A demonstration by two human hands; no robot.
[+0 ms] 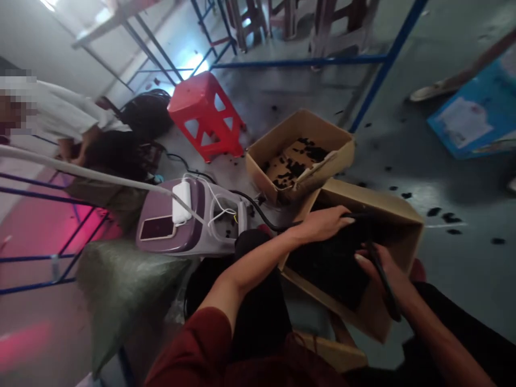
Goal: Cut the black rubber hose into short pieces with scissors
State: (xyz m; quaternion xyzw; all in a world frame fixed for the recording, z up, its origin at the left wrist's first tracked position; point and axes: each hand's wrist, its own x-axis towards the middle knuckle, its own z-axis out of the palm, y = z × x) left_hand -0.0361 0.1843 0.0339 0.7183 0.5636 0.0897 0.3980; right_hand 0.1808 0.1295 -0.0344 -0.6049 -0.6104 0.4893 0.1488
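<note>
Over a cardboard box (407,236) between my knees, my left hand (328,223) reaches in from the left, its fingers closed on a thin black strip (360,215). My right hand (389,269) is wrapped round a long, curved black bar (387,290), whose lower end sticks out towards my forearm. The bar's upper end blurs into the dark inside the box, so its kind is unclear. Black material (322,271) fills much of the box. A thick black cable (258,209) runs from the left and passes behind my left forearm.
A second cardboard box (268,180) holds black scraps. A red stool (197,102) stands behind it. On a purple-topped stool (189,236) lie a phone (157,228) and a white power bank (181,201). A seated person (68,107) is at left, a blue box (475,113) at right.
</note>
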